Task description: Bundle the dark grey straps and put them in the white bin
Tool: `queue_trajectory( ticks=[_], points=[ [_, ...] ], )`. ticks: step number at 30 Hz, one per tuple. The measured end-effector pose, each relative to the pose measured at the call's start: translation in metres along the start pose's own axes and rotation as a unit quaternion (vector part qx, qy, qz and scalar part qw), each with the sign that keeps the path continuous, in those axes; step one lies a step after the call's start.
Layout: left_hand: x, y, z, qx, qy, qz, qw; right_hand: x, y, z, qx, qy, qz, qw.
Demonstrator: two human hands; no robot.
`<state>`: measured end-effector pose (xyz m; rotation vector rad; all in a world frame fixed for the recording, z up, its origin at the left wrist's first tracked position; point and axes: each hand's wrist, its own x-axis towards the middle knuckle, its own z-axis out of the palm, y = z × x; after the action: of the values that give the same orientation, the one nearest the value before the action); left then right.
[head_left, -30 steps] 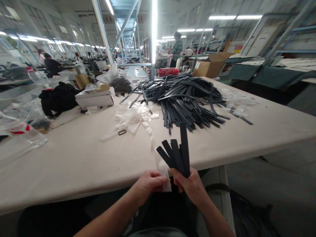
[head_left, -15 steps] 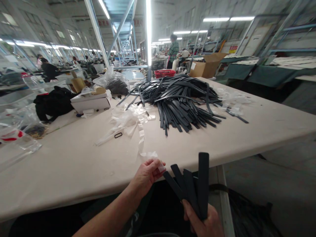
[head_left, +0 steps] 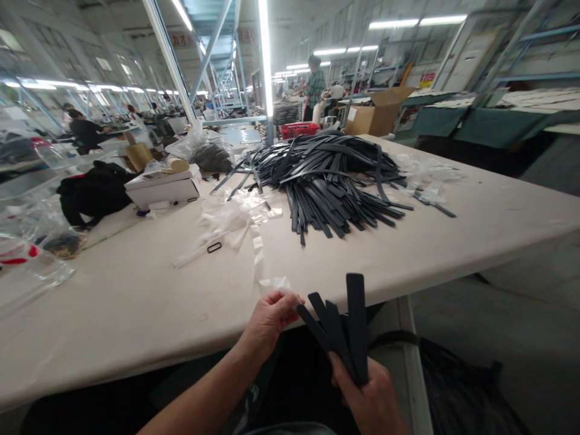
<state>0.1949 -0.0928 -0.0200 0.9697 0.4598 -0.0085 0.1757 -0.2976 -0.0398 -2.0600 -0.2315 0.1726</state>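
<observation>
In my right hand (head_left: 365,383) several flat black straps (head_left: 357,326) are fanned out, their rounded ends pointing up and away from me. My left hand (head_left: 272,317) is pinched at the table's front edge, beside the leftmost strap end. Its fingers grip the end of a thin whitish plastic strip (head_left: 274,283), which trails back over the table to a crumpled plastic film (head_left: 231,220). Whether the left fingertips also touch the strap, I cannot tell. A large heap of the same black straps (head_left: 330,175) lies farther back on the table.
The pale table (head_left: 136,290) also bears a small black rectangular ring (head_left: 214,247), a white box (head_left: 163,184), a black cloth (head_left: 93,190) and clear plastic bags. A cardboard box (head_left: 376,115) and red basket (head_left: 299,129) stand behind the heap. More dark straps (head_left: 471,386) hang low on the right.
My right hand has brought the fanned straps left and slightly up, closer to my left hand. The left hand stays pinched on the plastic strip. The view has shifted slightly.
</observation>
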Motion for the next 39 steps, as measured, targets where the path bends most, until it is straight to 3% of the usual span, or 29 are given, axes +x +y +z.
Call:
queue_trajectory(
  ticks=[4,10,15,24,30,34,39],
  points=[
    [0.002,0.007,0.000,-0.041,0.040,-0.001,0.998,0.001,-0.001,-0.001,0.013,0.001,0.000,1.000],
    [0.004,0.004,0.005,-0.055,0.043,-0.005,0.998,-0.002,-0.009,0.002,0.020,0.030,0.017,0.999],
    [0.007,-0.001,0.009,-0.081,0.058,0.013,0.995,0.001,-0.001,0.008,0.010,0.011,-0.001,1.000],
    [0.007,-0.007,0.009,-0.064,0.036,0.029,0.997,0.002,0.002,0.007,0.005,-0.007,0.008,1.000],
    [-0.008,-0.031,0.014,-0.057,-0.013,-0.006,0.998,0.010,-0.006,0.013,0.016,-0.009,0.017,1.000],
    [-0.012,-0.037,0.013,-0.045,-0.053,-0.008,0.998,0.010,-0.006,0.007,0.059,-0.059,0.040,0.996],
    [-0.004,-0.019,0.002,-0.046,0.042,0.015,0.998,-0.012,0.016,-0.011,0.055,-0.144,0.117,0.981]
  ],
)
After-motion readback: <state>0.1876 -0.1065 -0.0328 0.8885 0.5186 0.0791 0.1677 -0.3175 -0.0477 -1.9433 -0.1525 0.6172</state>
